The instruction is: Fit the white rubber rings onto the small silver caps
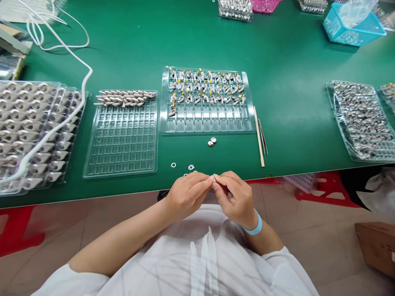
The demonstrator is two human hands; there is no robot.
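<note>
My left hand (187,195) and my right hand (233,196) meet at the table's front edge, fingertips pinched together on a small pale earbud part (214,180), mostly hidden by the fingers. Several thin white rings lie by my left hand, among them one ring (173,165) and an overlapping pair (191,167). Two small rounded earbud pieces (212,142) rest just beyond my fingertips. Behind them stands a clear plastic tray (206,127) whose back rows hold curved grey earbud shells with yellow tips; its front pockets are largely bare.
Right of that tray lie a wooden stick (259,137) and tweezers (263,137). To the left are a partly filled tray (121,158) and stacked trays of grey shells (23,135), crossed by a white cable (69,117). Another loaded tray (362,119) and a blue basket (347,35) stand right.
</note>
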